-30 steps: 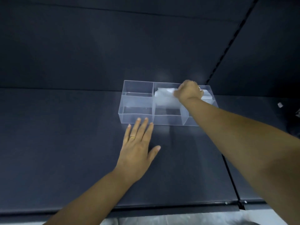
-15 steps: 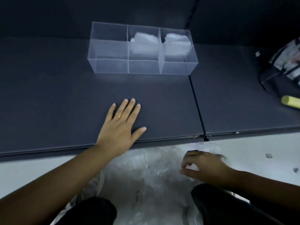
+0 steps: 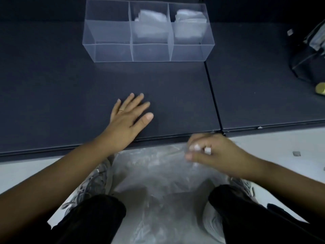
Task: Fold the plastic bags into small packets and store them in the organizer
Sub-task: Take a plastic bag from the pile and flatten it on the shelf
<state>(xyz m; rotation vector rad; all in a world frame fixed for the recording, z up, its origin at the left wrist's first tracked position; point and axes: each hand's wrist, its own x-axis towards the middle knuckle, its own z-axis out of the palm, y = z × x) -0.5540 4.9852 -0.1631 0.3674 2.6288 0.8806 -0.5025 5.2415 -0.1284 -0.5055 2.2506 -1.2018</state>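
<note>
A clear organizer [image 3: 109, 51] with three compartments stands on the dark mat. Its middle compartment holds a folded bag packet [image 3: 151, 23], its right one another packet [image 3: 190, 22], and its left one holds nothing. A pile of clear plastic bags [image 3: 158, 182] lies on the floor between my legs. My right hand [image 3: 211, 152] hovers over the pile's far edge and pinches a thin edge of clear plastic. My left hand [image 3: 130, 118] lies flat on the mat, fingers spread, holding nothing.
The dark mat [image 3: 52, 88] is in two panels with a seam [image 3: 213, 95] on the right. A dark bag [image 3: 311, 55] and a yellow object [image 3: 320, 88] sit at the far right. My shoes [image 3: 95, 180] flank the pile on the pale floor.
My right hand left the organizer, dropped to the bag pile and has closed on a bag's edge, lifting slightly. The view tilted down. My left hand stayed flat on the mat.
</note>
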